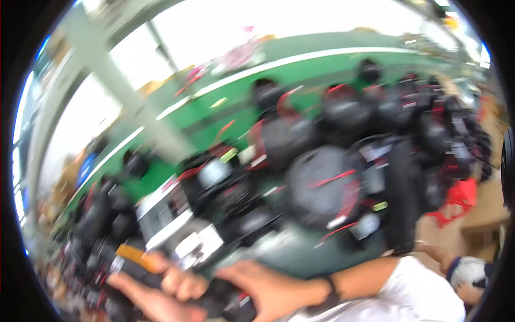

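Observation:
Motion blur smears much of the picture. At the lower left, my left hand (153, 300) has its fingers curled about a dark elongated thing with an orange strip (140, 257); its kind cannot be made out. Beside it, my right hand (279, 292), with a dark band at the wrist, grips a rounded black item with a bit of red (236, 307). The two hands are close together at the near edge of a dark green table (289, 247). My fingertips partly hide both things.
Black rounded bags with red trim (322, 182) crowd the table, with more along the right. A white box-like device (166, 209) stands just beyond my hands. A grey post (134, 107) rises at the left. A red bag (456, 201) and another person (466, 273) are at the right.

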The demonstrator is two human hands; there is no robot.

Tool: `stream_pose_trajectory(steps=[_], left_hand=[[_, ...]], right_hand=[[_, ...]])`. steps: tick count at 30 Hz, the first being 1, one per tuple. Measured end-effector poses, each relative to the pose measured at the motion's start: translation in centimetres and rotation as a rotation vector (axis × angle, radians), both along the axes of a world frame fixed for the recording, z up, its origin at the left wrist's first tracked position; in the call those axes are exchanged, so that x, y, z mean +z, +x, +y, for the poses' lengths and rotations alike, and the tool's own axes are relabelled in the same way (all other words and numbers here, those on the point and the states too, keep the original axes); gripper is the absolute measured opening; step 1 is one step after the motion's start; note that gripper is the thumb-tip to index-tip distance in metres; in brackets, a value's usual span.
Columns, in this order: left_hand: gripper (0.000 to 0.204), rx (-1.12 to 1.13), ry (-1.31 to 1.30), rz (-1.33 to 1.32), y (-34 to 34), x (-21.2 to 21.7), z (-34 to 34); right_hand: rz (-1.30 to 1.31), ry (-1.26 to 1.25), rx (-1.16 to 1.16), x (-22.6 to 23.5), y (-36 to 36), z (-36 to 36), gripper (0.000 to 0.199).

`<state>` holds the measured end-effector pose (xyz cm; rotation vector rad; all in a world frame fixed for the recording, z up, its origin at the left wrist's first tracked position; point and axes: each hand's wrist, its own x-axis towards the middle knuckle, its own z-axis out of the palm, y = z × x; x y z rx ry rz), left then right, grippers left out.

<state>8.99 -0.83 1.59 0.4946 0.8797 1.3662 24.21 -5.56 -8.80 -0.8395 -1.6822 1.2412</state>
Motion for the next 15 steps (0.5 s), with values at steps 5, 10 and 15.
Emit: stream_pose_trajectory(steps=[5, 10, 15], left_hand=[[0.052, -0.167, 0.131, 0.032, -0.6, -1.2, 0.1], [0.030, -0.653, 0.379, -0.308, -1.5, -3.2, 1.6], [0.023, -0.124, 0.108, 0.244, 1.6, -0.2, -0.8]], right_hand=[[-0.108, 0.050, 0.008, -1.8, 0.5, -0.5, 0.128], [-0.126, 0.041, 0.008, -2.3, 0.8, -0.9, 0.130], [-0.094, 0.020, -0.050, -3.0, 0.7, -1.2, 0.132]])
